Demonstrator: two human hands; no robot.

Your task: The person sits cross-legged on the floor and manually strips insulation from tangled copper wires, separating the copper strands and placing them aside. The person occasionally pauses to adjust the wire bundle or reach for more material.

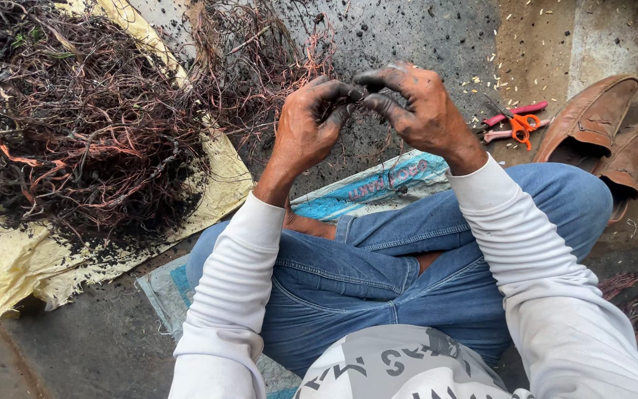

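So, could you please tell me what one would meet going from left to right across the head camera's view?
Pile of tangled wire on a yellow sheet → left hand → right hand → orange-handled scissors → brown shoes.

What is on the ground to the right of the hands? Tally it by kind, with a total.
Brown shoes: 2
Pink-handled pliers: 1
Orange-handled scissors: 1
Total: 4
The scissors lie across the pliers. The left hand and the right hand, both blackened, pinch thin wire strands between them.
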